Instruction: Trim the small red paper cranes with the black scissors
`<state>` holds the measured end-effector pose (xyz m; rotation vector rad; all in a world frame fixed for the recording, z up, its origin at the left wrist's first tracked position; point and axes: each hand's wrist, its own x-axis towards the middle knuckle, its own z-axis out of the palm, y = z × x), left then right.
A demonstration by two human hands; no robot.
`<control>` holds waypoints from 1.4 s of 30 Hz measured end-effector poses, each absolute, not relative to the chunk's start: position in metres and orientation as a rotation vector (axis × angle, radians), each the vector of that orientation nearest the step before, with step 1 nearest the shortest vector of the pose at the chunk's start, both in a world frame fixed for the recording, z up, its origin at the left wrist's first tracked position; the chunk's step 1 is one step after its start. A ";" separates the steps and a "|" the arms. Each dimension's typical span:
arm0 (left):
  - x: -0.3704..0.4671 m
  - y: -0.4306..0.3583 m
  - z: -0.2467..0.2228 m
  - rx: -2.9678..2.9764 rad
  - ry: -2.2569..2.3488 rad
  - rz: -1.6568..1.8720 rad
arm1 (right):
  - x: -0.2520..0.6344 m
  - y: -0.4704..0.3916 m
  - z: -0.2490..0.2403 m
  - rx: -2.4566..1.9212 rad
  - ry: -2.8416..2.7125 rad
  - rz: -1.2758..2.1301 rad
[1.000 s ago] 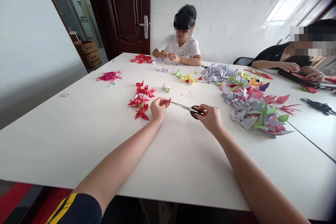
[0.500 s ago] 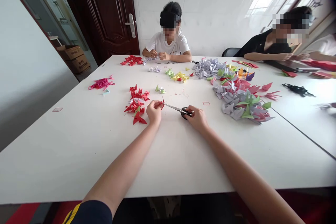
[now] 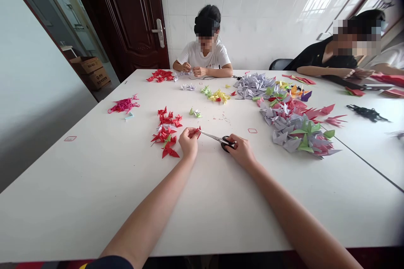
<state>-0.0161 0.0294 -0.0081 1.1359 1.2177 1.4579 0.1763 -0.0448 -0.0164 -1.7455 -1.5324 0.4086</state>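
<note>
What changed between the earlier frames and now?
The right hand, holding metal scissors with black handles, has drawn back slightly, uncovering a thin red diamond outline on the white tabletop. The view swung right. Nothing was grasped or released: the left hand still pinches small folded red paper; the red paper cranes stayed put.

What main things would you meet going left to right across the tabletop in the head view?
Magenta tangle, mostly red paper cranes, left hand, scissors, right hand, big mixed-colour paper crane pile, black strand bundle.
</note>
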 end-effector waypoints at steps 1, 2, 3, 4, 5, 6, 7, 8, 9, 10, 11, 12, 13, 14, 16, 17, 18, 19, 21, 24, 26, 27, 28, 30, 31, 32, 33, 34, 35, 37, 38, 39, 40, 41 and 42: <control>-0.016 0.029 -0.008 1.144 1.224 1.454 | 0.176 -0.045 -0.016 -1.742 -1.539 0.414; -0.017 0.029 -0.008 1.154 1.231 1.450 | 0.176 -0.045 -0.016 -1.739 -1.547 0.418; -0.017 0.029 -0.008 1.164 1.235 1.447 | 0.176 -0.045 -0.017 -1.737 -1.559 0.422; -0.018 0.029 -0.008 1.171 1.237 1.445 | 0.176 -0.045 -0.017 -1.738 -1.571 0.422; -0.018 0.030 -0.008 1.175 1.235 1.445 | 0.175 -0.045 -0.017 -1.741 -1.584 0.423; -0.018 0.030 -0.008 1.177 1.236 1.446 | 0.175 -0.045 -0.017 -1.746 -1.598 0.421; -0.019 0.031 -0.009 1.180 1.236 1.450 | 0.174 -0.045 -0.017 -1.752 -1.610 0.417; -0.019 0.031 -0.009 1.187 1.233 1.450 | 0.173 -0.045 -0.016 -1.760 -1.627 0.414; -0.019 0.032 -0.009 1.190 1.233 1.454 | 0.172 -0.045 -0.015 -1.769 -1.644 0.409; -0.019 0.032 -0.009 1.198 1.221 1.456 | 0.171 -0.046 -0.014 -1.784 -1.656 0.403; -0.020 0.033 -0.008 1.203 1.212 1.455 | 0.169 -0.047 -0.012 -1.808 -1.663 0.401; -0.020 0.034 -0.008 1.211 1.207 1.457 | 0.167 -0.048 -0.009 -1.836 -1.665 0.399; -0.021 0.034 -0.009 1.216 1.203 1.461 | 0.166 -0.049 -0.006 -1.864 -1.667 0.397; -0.021 0.035 -0.009 1.218 1.198 1.470 | 0.164 -0.051 -0.003 -1.898 -1.670 0.397; -0.022 0.038 -0.010 1.226 1.205 1.483 | 0.159 -0.055 0.003 -1.960 -1.665 0.389; -0.023 0.039 -0.011 1.238 1.202 1.478 | 0.156 -0.057 0.005 -1.980 -1.663 0.391; -0.023 0.041 -0.013 1.245 1.202 1.477 | 0.154 -0.059 0.008 -2.006 -1.651 0.401; -0.024 0.042 -0.014 1.247 1.201 1.470 | 0.151 -0.062 0.010 -2.035 -1.631 0.410; -0.024 0.045 -0.016 1.261 1.184 1.471 | 0.145 -0.066 0.013 -2.079 -1.596 0.410; -0.024 0.047 -0.018 1.266 1.177 1.476 | 0.139 -0.070 0.014 -2.093 -1.541 0.451; -0.025 0.048 -0.018 1.276 1.179 1.486 | 0.140 -0.070 0.012 -2.085 -1.498 0.508; -0.025 0.048 -0.018 1.286 1.180 1.487 | 0.141 -0.069 0.011 -2.078 -1.479 0.534; -0.025 0.049 -0.017 1.298 1.187 1.487 | 0.142 -0.068 0.010 -2.069 -1.467 0.549; -0.025 0.049 -0.017 1.327 1.211 1.474 | 0.144 -0.066 0.007 -2.063 -1.449 0.542; -0.025 0.048 -0.016 1.335 1.224 1.472 | 0.145 -0.066 0.006 -2.063 -1.445 0.525; -0.025 0.048 -0.016 1.340 1.231 1.470 | 0.146 -0.065 0.005 -2.064 -1.443 0.502; -0.024 0.048 -0.016 1.338 1.233 1.473 | 0.146 -0.065 0.004 -2.064 -1.445 0.478; -0.024 0.048 -0.016 1.331 1.227 1.478 | 0.146 -0.065 0.003 -2.064 -1.448 0.457; -0.024 0.048 -0.016 1.323 1.214 1.481 | 0.146 -0.066 0.003 -2.064 -1.450 0.441; -0.024 0.048 -0.016 1.300 1.191 1.485 | 0.145 -0.066 0.003 -2.058 -1.444 0.434; -0.025 0.047 -0.015 1.292 1.186 1.483 | 0.146 -0.067 0.003 -2.051 -1.439 0.441; -0.025 0.047 -0.015 1.286 1.184 1.477 | 0.146 -0.067 0.003 -2.041 -1.431 0.450; -0.026 0.047 -0.015 1.288 1.184 1.463 | 0.147 -0.067 0.004 -2.024 -1.424 0.454; -0.027 0.047 -0.016 1.291 1.184 1.449 | 0.148 -0.067 0.004 -2.007 -1.415 0.451; -0.029 0.048 -0.016 1.297 1.183 1.429 | 0.150 -0.067 0.004 -1.986 -1.400 0.439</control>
